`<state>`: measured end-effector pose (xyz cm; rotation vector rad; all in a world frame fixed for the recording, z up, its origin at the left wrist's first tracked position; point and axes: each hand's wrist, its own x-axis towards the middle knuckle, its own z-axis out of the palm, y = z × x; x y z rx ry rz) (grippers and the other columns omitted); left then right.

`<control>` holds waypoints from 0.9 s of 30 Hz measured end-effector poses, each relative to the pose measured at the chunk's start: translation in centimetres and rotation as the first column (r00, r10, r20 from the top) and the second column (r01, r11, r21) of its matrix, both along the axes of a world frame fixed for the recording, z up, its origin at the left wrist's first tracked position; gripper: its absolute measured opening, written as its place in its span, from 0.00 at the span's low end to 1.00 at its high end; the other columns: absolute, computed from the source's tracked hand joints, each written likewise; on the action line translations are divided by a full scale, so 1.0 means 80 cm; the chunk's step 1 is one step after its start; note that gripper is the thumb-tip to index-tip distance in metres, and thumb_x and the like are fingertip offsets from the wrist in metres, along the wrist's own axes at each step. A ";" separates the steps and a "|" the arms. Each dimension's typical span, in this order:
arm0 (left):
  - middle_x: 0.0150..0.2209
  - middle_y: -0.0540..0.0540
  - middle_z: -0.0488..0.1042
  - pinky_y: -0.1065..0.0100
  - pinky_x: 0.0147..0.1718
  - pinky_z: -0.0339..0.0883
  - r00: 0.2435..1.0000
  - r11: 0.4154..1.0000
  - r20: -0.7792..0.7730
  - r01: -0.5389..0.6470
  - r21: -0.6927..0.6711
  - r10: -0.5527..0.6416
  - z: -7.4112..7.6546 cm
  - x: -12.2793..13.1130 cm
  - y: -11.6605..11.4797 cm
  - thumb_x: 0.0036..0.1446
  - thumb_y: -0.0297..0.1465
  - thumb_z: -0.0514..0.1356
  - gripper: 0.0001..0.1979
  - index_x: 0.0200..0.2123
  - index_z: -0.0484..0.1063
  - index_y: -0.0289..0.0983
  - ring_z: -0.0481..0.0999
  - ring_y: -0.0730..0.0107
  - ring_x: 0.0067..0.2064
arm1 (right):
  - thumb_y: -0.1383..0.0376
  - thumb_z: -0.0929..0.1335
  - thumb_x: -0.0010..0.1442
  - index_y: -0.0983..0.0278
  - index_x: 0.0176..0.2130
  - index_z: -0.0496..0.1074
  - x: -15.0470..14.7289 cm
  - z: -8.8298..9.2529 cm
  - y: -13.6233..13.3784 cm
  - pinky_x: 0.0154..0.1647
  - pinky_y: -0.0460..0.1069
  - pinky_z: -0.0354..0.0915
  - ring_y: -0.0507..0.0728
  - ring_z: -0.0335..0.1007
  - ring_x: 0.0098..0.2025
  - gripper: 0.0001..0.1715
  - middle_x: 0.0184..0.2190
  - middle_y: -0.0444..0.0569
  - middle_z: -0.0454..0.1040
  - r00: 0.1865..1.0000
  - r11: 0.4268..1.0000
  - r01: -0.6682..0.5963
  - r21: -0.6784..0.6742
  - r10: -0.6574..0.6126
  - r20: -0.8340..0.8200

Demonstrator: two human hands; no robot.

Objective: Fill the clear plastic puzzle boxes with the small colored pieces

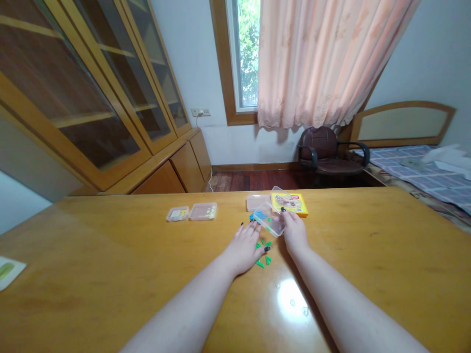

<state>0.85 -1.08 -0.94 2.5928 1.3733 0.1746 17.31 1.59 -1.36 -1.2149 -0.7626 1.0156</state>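
The left hand (243,250), thumb and fingers apart, lies over green pieces (268,261) around the middle of the worktop (147,269). Just right, nearer the far edge, a clear box (274,228) is tilted, clamped at its side by the right hand (295,230). A slack pinch could drop it, scattering pieces. Its long axis seemingly points toward the near-right corner; its opening's direction is unclear.

daylight burns bright in the window (248,54) beyond the worktop's (110,250) far edge. white glare (292,300) blots the surface well in from that edge; a soft shadow follows the right forearm (340,304). wide-angle stretch tilts the cabinet (106,83); the green pieces (268,261) look soft.
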 end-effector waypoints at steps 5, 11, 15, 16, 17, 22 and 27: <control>0.61 0.38 0.53 0.56 0.59 0.44 1.000 1.000 0.015 -0.024 0.008 0.024 0.004 0.002 -0.001 0.58 0.44 0.47 0.30 0.59 0.51 0.34 0.51 0.60 0.62 | 0.52 0.65 0.47 0.63 0.21 0.67 -0.001 0.005 -0.002 0.22 0.46 0.56 0.52 0.60 0.21 0.17 0.19 0.45 0.71 0.999 1.000 0.025 -0.004 -0.025 0.026; 0.51 0.42 0.66 0.60 0.53 0.56 0.990 0.991 0.094 -0.116 0.070 0.109 0.016 0.005 0.000 0.59 0.38 0.49 0.20 0.52 0.61 0.37 0.65 0.62 0.52 | 0.52 0.65 0.47 0.63 0.22 0.67 0.000 0.004 -0.001 0.21 0.47 0.55 0.52 0.59 0.19 0.16 0.19 0.45 0.71 0.999 0.999 0.037 -0.015 -0.037 0.017; 0.46 0.44 0.70 0.62 0.49 0.59 0.994 0.997 0.104 -0.036 0.061 0.030 0.024 0.006 -0.003 0.58 0.35 0.50 0.15 0.47 0.67 0.38 0.67 0.64 0.48 | 0.54 0.65 0.47 0.62 0.23 0.67 -0.001 0.009 -0.003 0.22 0.47 0.55 0.53 0.61 0.20 0.14 0.18 0.44 0.71 0.999 0.999 0.035 -0.014 -0.035 0.009; 0.47 0.44 0.70 0.63 0.50 0.59 0.994 0.998 0.112 0.005 0.058 -0.011 0.026 0.006 -0.004 0.58 0.35 0.51 0.15 0.47 0.67 0.38 0.67 0.64 0.48 | 0.54 0.65 0.47 0.62 0.23 0.67 -0.001 0.009 -0.003 0.22 0.47 0.55 0.53 0.61 0.20 0.14 0.18 0.44 0.71 0.999 0.999 0.038 -0.012 -0.038 0.005; 0.47 0.44 0.70 0.63 0.50 0.58 0.991 0.997 0.121 0.056 0.054 -0.062 0.028 0.007 -0.006 0.57 0.36 0.51 0.16 0.48 0.67 0.39 0.66 0.64 0.49 | 0.55 0.65 0.47 0.62 0.23 0.67 -0.001 0.010 -0.004 0.22 0.47 0.55 0.52 0.61 0.20 0.13 0.18 0.43 0.71 0.999 0.999 0.041 -0.010 -0.041 0.002; 0.46 0.48 0.70 0.64 0.48 0.58 0.945 0.956 0.148 0.291 0.022 -0.291 0.033 0.009 -0.012 0.55 0.38 0.55 0.16 0.47 0.68 0.44 0.66 0.65 0.49 | 0.55 0.65 0.48 0.63 0.21 0.65 -0.002 0.010 -0.004 0.23 0.47 0.55 0.52 0.60 0.20 0.14 0.18 0.44 0.70 0.999 0.999 0.040 -0.012 -0.040 0.009; 0.39 0.49 0.73 0.67 0.44 0.59 0.959 0.970 0.149 0.240 0.032 -0.242 0.029 0.009 -0.007 0.58 0.34 0.52 0.11 0.41 0.72 0.43 0.69 0.68 0.42 | 0.55 0.65 0.47 0.63 0.22 0.66 -0.001 0.010 -0.004 0.22 0.46 0.54 0.52 0.60 0.21 0.14 0.19 0.44 0.71 0.999 0.999 0.046 -0.011 -0.046 0.007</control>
